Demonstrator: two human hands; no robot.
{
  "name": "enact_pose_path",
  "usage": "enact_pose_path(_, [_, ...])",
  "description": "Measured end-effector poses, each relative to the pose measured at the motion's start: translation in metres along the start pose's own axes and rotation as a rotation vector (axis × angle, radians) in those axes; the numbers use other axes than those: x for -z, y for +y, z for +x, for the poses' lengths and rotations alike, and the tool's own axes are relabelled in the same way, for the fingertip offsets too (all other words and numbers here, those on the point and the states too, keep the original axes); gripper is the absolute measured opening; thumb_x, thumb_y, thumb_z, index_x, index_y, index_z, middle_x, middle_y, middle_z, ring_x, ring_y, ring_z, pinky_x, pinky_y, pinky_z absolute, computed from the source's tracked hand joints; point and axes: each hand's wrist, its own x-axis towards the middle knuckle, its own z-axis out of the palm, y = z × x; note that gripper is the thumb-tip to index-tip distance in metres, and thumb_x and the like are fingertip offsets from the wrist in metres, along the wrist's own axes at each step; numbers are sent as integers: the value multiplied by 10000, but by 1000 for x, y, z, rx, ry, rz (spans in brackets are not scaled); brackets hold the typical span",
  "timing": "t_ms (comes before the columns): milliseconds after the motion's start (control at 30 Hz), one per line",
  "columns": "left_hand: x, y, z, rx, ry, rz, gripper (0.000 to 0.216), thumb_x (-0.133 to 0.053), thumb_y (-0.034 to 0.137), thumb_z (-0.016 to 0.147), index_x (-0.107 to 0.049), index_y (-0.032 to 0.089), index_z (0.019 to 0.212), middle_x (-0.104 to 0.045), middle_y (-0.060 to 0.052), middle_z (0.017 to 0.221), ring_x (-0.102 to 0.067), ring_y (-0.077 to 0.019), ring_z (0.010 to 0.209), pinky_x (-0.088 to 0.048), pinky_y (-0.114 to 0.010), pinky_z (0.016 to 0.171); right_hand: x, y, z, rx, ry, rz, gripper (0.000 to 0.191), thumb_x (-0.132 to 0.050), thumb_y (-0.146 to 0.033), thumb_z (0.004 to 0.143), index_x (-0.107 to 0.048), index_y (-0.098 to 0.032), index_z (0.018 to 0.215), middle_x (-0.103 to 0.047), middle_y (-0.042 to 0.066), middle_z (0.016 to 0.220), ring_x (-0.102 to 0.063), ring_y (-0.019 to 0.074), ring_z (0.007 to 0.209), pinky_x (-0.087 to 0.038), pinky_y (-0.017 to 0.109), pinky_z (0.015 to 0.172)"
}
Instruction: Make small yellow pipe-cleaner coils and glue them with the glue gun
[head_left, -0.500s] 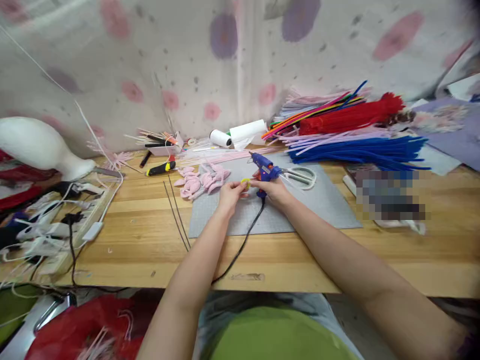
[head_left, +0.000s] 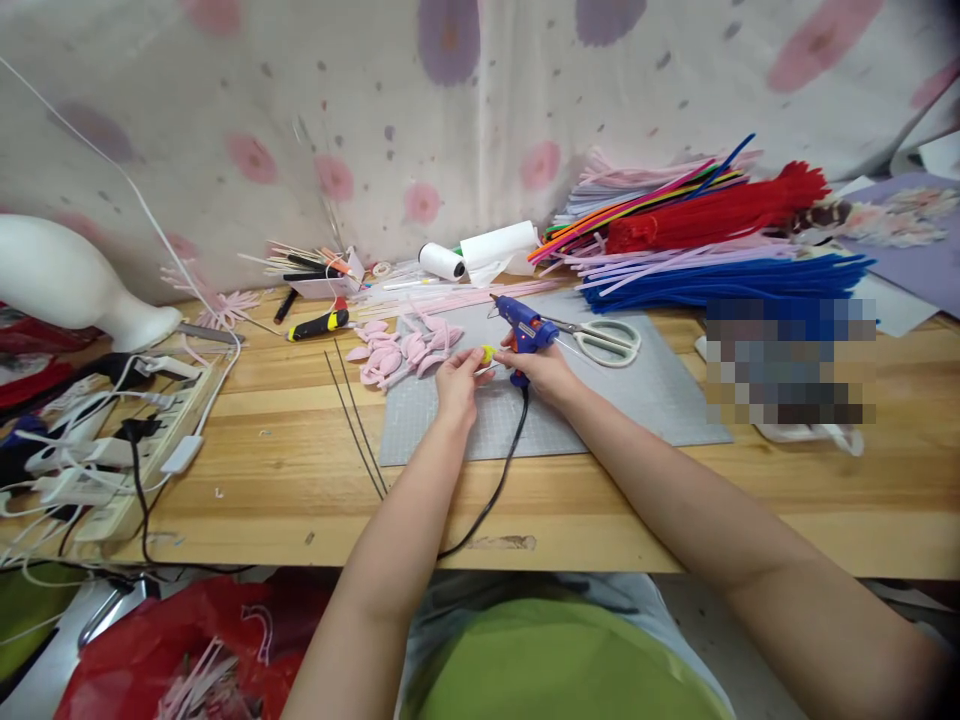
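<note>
My left hand (head_left: 459,384) pinches a small yellow piece (head_left: 487,354), its exact make too small to tell. Close on its right, my right hand (head_left: 546,372) is closed around the handle of a blue glue gun (head_left: 531,330), with fingertips meeting the yellow piece. The nozzle points up and to the left, and a black cord runs from the handle toward the table's front edge. Pink fuzzy petal shapes (head_left: 409,355) lie left of my hands. Behind my right hand, scissors with pale handles (head_left: 611,342) rest on the grey cutting mat (head_left: 645,410).
Bundles of blue pipe cleaners (head_left: 720,285) and red pipe cleaners (head_left: 720,220) lie at the back right. Two dark thin rods (head_left: 352,415) and a yellow-black tool (head_left: 319,325) are on the left. A power strip (head_left: 172,430) with many cables occupies the far left.
The view has shifted slightly. The glue gun has moved a little left along with my right hand. Both hands stay together at the yellow piece.
</note>
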Motion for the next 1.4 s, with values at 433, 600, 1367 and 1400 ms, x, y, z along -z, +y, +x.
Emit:
enact_pose_path(433, [-5,-3,-4,-17,58,-19,198,-721,217,565,-577,124,664,-609,0,684,-553,-72,617,-408,-196,571,-9,-1,2,7,23,10,412,-752,-379,461,-519,-182,737,-514,-40,648,-491,108,603,-389,275,602])
enact_pose_path(600, [0,0,-5,27,-2,54,216,-736,237,555,-578,131,658,-609,-2,693,-569,-87,657,-431,-204,594,-5,2,5,23,46,-49,359,-726,-355,505,-523,-191,752,-524,-37,678,-503,123,645,-399,288,629])
enact_pose_path(1367, [14,10,2,-7,-68,122,159,-715,222,616,-642,127,720,-640,-37,723,-588,-106,618,-505,-246,575,15,-26,4,3,-31,94,405,-732,-439,536,-571,-215,833,-552,-13,700,-467,87,538,-320,233,456])
enact_pose_path(1400, [15,11,4,4,-52,98,158,-713,214,621,-641,130,733,-642,-33,721,-587,-100,617,-504,-239,584,20,-30,5,-23,-61,100,383,-734,-436,540,-576,-207,804,-549,-11,684,-430,74,503,-287,227,429])
